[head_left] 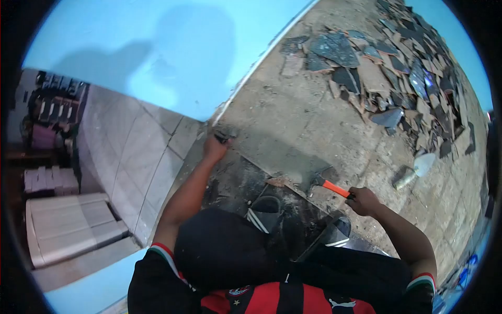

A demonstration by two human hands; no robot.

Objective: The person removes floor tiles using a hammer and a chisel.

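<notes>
Right hand (363, 202) grips a hammer (336, 189) well apart from a pale box (70, 222).

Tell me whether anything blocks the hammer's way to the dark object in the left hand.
Nothing visible does. Between the hammer in the right hand and the dark object in the left hand lies only rough floor; a small brown shard sits nearer the body, beside that path.

White leaping-cat logo (342, 303), small star (237, 302) & crest (240, 290) w/ illegible txt, on red/blk shirt (263, 299)
</notes>
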